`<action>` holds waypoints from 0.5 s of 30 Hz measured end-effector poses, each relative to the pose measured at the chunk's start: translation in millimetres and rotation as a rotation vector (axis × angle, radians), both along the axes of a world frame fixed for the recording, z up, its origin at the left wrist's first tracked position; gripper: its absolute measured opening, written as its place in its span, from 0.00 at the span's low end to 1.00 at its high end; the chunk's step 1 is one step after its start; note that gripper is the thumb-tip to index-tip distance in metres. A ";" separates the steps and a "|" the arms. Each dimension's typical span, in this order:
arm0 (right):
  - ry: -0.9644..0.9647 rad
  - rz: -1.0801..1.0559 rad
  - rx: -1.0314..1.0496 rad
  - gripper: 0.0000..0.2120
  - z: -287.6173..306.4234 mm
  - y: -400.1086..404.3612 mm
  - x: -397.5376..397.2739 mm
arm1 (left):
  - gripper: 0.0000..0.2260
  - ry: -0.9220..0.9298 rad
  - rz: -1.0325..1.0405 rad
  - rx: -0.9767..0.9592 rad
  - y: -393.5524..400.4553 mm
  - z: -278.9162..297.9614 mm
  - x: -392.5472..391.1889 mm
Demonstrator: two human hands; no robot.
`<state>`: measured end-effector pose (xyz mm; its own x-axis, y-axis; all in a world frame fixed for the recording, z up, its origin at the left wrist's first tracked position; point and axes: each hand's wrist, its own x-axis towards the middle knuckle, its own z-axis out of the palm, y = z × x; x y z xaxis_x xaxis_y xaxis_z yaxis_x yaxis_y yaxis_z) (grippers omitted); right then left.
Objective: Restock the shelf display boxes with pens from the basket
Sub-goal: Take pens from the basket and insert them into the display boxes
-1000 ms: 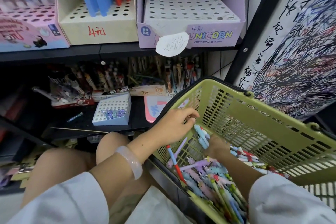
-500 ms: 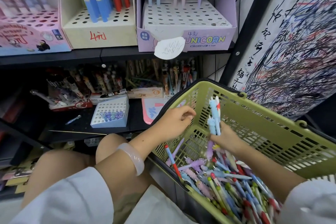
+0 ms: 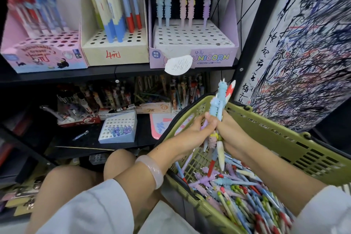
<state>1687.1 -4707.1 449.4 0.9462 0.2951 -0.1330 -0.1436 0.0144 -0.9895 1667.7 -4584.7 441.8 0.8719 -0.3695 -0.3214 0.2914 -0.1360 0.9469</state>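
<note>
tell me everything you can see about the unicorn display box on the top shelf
The unicorn box is a pale lilac cardboard display box at the right end of the top shelf, beside a cream box. Its white top is a grid of round holes, nearly all unfilled. Five unicorn pens stand upright in the back row: two blue, two pink, one purple. The front reads UNICORN, and a scribbled white paper tag hangs over its lower edge. Neither hand touches it.

The black upper shelf [image 3: 117, 71] carries three display boxes side by side: pink box [image 3: 43, 59] left, cream box [image 3: 115, 53] middle, Unicorn box [image 3: 193, 59] right.
</note>
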 end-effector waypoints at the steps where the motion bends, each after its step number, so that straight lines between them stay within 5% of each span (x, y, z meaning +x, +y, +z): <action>1: -0.050 -0.005 -0.060 0.04 2.0 0.3 -0.8 | 0.28 0.005 0.004 -0.030 1.5 1.8 -0.4; 6: -0.242 0.010 -0.232 0.06 19.8 6.6 -3.6 | 0.34 -0.067 0.031 -0.108 10.0 11.7 3.2; 15: -0.251 0.168 -0.343 0.20 35.3 10.5 -0.6 | 0.10 -0.022 0.038 -0.376 18.6 23.5 6.8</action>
